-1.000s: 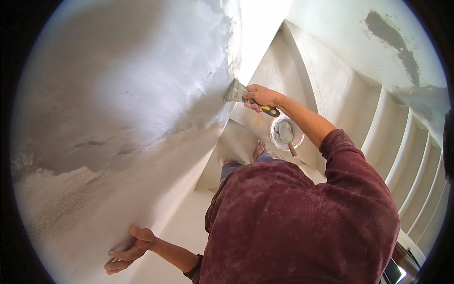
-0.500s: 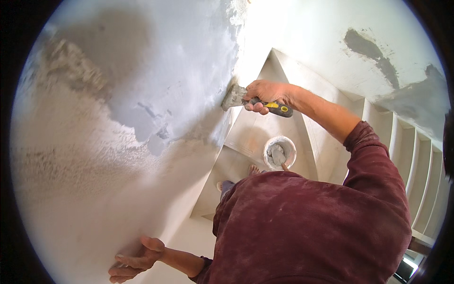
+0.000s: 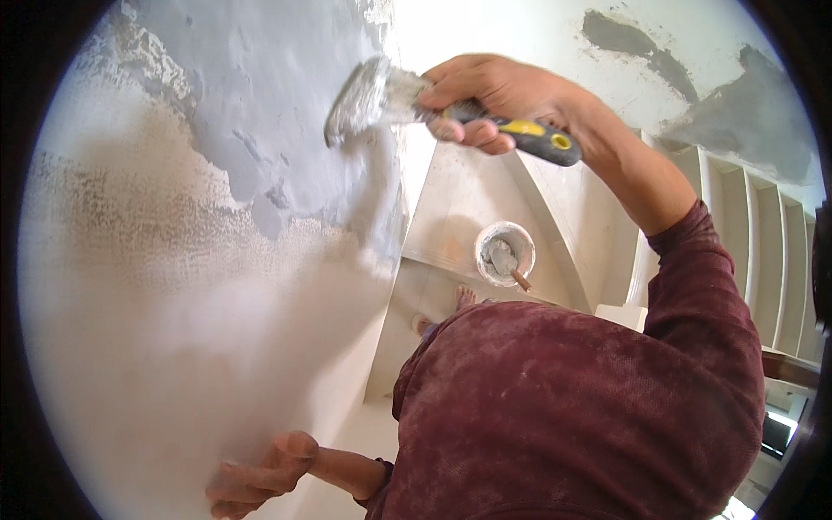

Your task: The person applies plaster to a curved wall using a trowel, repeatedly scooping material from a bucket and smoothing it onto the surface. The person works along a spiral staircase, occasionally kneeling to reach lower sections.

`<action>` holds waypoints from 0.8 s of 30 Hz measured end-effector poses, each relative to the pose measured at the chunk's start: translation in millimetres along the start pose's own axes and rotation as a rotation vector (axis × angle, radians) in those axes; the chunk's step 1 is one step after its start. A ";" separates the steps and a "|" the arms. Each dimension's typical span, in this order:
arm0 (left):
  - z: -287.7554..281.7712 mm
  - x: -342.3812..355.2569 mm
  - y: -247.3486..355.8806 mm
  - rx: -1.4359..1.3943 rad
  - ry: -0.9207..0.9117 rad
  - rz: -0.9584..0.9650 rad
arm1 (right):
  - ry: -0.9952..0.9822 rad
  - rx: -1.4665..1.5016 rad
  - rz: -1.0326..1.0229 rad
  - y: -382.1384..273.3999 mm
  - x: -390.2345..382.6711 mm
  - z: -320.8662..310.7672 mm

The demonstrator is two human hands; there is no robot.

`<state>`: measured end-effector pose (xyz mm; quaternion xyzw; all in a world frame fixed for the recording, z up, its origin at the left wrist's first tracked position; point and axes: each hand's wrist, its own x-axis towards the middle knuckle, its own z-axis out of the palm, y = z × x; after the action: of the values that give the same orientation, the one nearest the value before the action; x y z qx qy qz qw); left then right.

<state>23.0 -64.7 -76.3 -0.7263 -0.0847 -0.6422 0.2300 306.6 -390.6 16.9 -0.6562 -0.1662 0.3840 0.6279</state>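
Note:
My right hand (image 3: 498, 100) grips a putty knife (image 3: 546, 143) by its black and yellow handle. Grey filler coats its wide blade, which is held at the wall; whether it touches the surface I cannot tell. A broad patch of grey filler (image 3: 286, 78) covers the upper part of the wall (image 3: 173, 347), with rough pale plaster along its lower border. Low on that same wall, my left hand (image 3: 260, 477) rests or hovers with fingers stretched and nothing in it.
Below my right arm a white bucket (image 3: 482, 251) holds grey filler and a tool with a wooden handle (image 3: 521, 280). It stands on a pale stair landing near my feet (image 3: 465, 296). Stair steps (image 3: 737, 234) run along the right. Grey patches (image 3: 641, 52) mark the opposite wall.
My right hand has moved up and left with the putty knife, from the wall's corner edge onto the grey patch. My left hand stays low by the wall, its fingers slightly more bent.

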 end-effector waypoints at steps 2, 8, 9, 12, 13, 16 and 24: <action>-5.7 1.4 -10.4 0.040 -0.004 0.006 | 0.004 0.122 -0.041 -1.2 -5.2 3.3; -6.6 8.7 -18.6 0.034 -0.038 0.071 | -0.164 0.903 -0.179 124.2 36.7 13.6; -3.3 5.6 -17.7 0.001 -0.037 0.087 | -0.139 1.071 -0.188 151.5 42.9 22.3; -2.9 13.9 -14.4 -0.029 -0.053 0.135 | -0.163 1.320 -0.243 223.3 98.9 49.3; -2.3 15.1 -11.2 -0.045 -0.059 0.147 | -0.155 1.349 -0.290 239.7 112.6 60.1; -8.6 12.9 -11.1 0.000 -0.096 0.143 | -0.034 1.285 -0.341 258.6 127.1 74.0; -8.0 4.6 -23.2 -0.142 -0.043 0.208 | 0.619 0.493 -0.158 218.4 91.2 83.9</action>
<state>6.9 -48.6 -66.0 -0.7593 0.0317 -0.6034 0.2416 248.4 -302.4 -211.0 -0.5558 0.0778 0.1472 0.8145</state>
